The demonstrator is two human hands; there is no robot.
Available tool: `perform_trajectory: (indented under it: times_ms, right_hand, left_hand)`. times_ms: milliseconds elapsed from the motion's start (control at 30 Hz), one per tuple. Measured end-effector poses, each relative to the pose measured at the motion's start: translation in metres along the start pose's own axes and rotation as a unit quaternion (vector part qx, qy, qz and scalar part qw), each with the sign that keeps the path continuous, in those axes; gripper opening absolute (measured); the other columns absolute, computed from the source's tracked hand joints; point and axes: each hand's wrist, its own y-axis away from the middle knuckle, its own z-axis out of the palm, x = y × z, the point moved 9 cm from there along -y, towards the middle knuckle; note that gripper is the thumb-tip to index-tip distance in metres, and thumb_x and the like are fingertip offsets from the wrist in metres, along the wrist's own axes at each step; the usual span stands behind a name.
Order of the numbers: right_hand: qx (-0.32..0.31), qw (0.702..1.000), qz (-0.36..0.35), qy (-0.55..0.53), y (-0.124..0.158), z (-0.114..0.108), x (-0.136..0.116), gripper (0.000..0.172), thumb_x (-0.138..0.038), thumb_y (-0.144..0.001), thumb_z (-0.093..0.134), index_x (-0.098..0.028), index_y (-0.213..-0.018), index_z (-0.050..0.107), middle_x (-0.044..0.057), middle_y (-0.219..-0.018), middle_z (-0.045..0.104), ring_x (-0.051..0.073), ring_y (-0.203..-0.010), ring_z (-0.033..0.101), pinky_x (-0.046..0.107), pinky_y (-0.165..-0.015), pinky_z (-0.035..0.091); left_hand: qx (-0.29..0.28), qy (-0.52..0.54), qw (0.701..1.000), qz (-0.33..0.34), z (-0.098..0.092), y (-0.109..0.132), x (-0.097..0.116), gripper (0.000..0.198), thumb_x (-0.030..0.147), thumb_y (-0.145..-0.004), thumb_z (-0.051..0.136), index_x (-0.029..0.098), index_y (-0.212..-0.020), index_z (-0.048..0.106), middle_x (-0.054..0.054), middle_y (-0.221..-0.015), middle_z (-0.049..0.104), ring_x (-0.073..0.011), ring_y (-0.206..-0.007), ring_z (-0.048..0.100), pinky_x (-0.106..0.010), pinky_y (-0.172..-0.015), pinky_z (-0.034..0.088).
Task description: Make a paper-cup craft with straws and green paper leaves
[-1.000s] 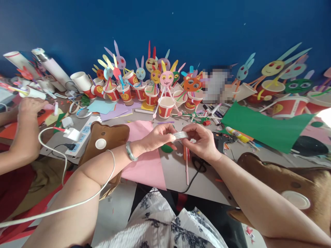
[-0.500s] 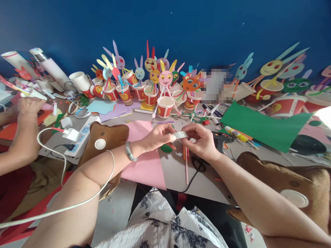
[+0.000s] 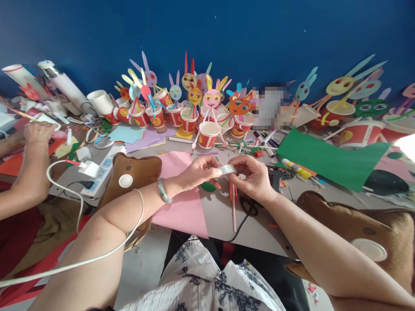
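Observation:
Between my two hands, above the table, is a small roll of clear tape [image 3: 227, 169]. My left hand [image 3: 201, 172] pinches its left side, fingers curled. On its right side, the thumb and forefinger of my right hand [image 3: 252, 177] are closed on the edge. Just beyond my hands stands a red-and-white paper cup [image 3: 209, 134] with a pink rabbit face [image 3: 212, 99] rising from it on paper strips. Under my left wrist lies a pink paper sheet [image 3: 181, 198]. Below my right hand are red and pink sticks [image 3: 234, 207].
Several decorated cups line the blue wall [image 3: 214, 26]. A power strip [image 3: 102, 170] and a brown cushion [image 3: 132, 170] lie left; green paper [image 3: 333, 157] and another brown cushion [image 3: 340, 220] lie right. A white cable [image 3: 97, 255] crosses my left arm. Another person's hand [image 3: 40, 134] works at far left.
The pink rabbit face has swayed slightly to the right, with its cup shifted a little too. My hands stay nearly in place on the tape roll; the other person's hand moved slightly.

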Motion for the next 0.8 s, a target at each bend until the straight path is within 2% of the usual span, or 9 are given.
perform_trajectory:
  times_ms: [100,300,567,800]
  right_hand:
    - [-0.006,1.000,-0.003,0.006,0.000,0.001,-0.003,0.016,-0.019,-0.074,0.069,-0.020,-0.087,0.061,0.001,-0.075,0.063,0.013,-0.061,0.058,0.026,-0.054,0.048]
    - [-0.006,1.000,-0.002,0.004,0.000,0.001,-0.004,0.016,-0.017,-0.073,0.069,-0.021,-0.086,0.061,0.002,-0.075,0.064,0.015,-0.064,0.060,0.027,-0.055,0.049]
    - [0.004,1.000,0.016,0.000,0.000,-0.001,0.002,0.018,-0.017,-0.072,0.070,-0.021,-0.086,0.061,0.001,-0.075,0.065,0.014,-0.062,0.060,0.027,-0.057,0.049]
    - [-0.008,1.000,0.023,0.008,-0.001,0.002,0.008,0.016,-0.020,-0.073,0.070,-0.020,-0.086,0.061,0.001,-0.073,0.064,0.014,-0.062,0.059,0.027,-0.055,0.048]
  left_hand:
    - [-0.003,-0.007,1.000,-0.005,-0.001,0.001,-0.002,0.032,0.038,-0.077,0.075,0.016,-0.086,0.053,0.003,-0.080,0.055,-0.0095,-0.063,0.065,-0.024,-0.057,0.059]
    - [-0.028,0.012,0.999,0.011,0.001,-0.001,0.000,0.033,0.038,-0.076,0.076,0.016,-0.085,0.053,0.004,-0.079,0.055,-0.0109,-0.064,0.066,-0.026,-0.058,0.060]
    - [0.004,0.002,1.000,-0.003,0.001,0.000,0.000,0.029,0.036,-0.076,0.073,0.017,-0.086,0.053,0.005,-0.075,0.055,-0.0085,-0.059,0.064,-0.022,-0.056,0.057]
    - [-0.002,0.012,1.000,-0.021,-0.001,-0.002,-0.007,0.039,0.041,-0.073,0.078,0.017,-0.088,0.052,0.003,-0.080,0.061,-0.0113,-0.061,0.069,-0.022,-0.055,0.055]
